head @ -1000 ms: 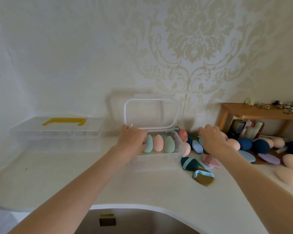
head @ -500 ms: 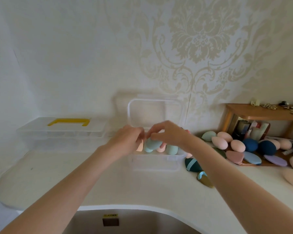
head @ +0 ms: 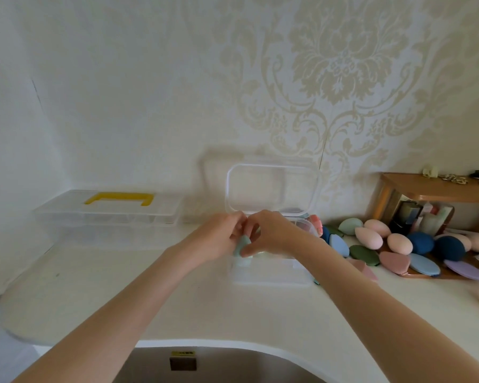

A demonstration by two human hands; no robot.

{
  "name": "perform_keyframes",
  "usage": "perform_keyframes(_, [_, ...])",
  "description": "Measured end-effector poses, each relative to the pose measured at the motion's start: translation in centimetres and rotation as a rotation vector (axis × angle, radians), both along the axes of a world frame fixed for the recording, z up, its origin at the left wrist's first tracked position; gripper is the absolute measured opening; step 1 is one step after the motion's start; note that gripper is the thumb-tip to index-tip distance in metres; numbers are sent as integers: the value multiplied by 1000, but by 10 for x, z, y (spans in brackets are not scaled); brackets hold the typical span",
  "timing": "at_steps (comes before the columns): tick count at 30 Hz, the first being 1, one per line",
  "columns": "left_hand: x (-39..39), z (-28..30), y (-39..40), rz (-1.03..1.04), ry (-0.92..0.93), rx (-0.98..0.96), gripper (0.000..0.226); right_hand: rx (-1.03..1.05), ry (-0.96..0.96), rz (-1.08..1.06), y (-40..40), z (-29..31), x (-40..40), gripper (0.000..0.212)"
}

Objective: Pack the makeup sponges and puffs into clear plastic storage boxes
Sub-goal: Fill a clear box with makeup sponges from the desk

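Both hands meet over the left end of the small clear box (head: 271, 275), which sits near the back edge of the white counter (head: 122, 299) with its lid (head: 273, 189) standing up. The left hand (head: 219, 241) and right hand (head: 274, 236) both pinch one pale green sponge (head: 242, 251). More sponges and puffs (head: 398, 244) lie toward the counter's right edge.

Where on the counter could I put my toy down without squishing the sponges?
Bare counter lies between the yellow-handled box and the counter's front edge, left of the open box. Right of it, sponges crowd up to the wooden shelf.
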State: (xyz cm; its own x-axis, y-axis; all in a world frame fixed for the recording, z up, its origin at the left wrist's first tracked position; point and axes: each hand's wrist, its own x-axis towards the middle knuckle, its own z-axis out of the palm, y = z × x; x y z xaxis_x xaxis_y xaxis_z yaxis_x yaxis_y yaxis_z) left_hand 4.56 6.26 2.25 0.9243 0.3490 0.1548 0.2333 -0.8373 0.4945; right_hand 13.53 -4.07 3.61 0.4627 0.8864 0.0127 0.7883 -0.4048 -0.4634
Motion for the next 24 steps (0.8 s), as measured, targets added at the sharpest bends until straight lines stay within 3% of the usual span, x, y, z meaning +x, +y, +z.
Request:
perform_keyframes(8, [1,9,-1,-84,70,1,41,-92,-139,49,2,-4,-2,25])
perform_keyframes(12, [7,12,-5,-67,147,197,20,-34,50,20,0,-7,-4,22])
perform_keyframes(16, [14,20,-10,-65,305,311,44,-72,86,-5,-18,10,8,13])
perform_keyframes(19, [20,23,-16,-95,367,413,44,121,212,-124,-37,24,33,14])
perform_keyframes(24, [30,23,-26,-104,512,513,55,99,-212,-524,-71,16,78,20])
